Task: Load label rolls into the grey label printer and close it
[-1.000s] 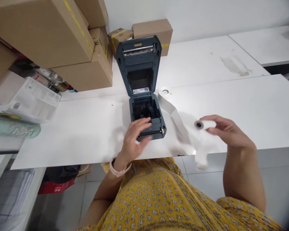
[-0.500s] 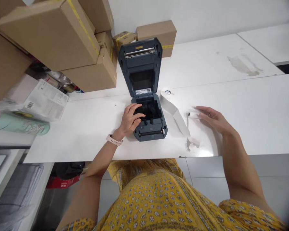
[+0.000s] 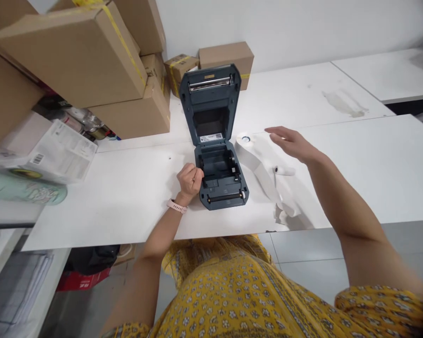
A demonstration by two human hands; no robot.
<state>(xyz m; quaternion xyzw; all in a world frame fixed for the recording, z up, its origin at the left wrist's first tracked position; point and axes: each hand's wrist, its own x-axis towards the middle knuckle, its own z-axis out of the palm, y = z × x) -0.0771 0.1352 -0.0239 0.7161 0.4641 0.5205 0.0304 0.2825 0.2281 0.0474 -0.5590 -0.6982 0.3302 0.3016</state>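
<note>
Head view: printer (image 3: 229, 188) is stood on table (image 3: 134, 192), lid (image 3: 213, 104) up so bay (image 3: 216, 165) is exposed. Left hand (image 3: 190, 180) is curled at its left side, likely for bracing; grip can't be told. Right hand (image 3: 293, 142) is extended, nothing held, near paper roll (image 3: 240, 141).

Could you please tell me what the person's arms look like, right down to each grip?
The left grip and right grip are ungloved. A pale pink wristband with small dark slots circles the left wrist; the right wrist has none. The forearms are uncovered, below yellow sleeves with a floral print.
</note>
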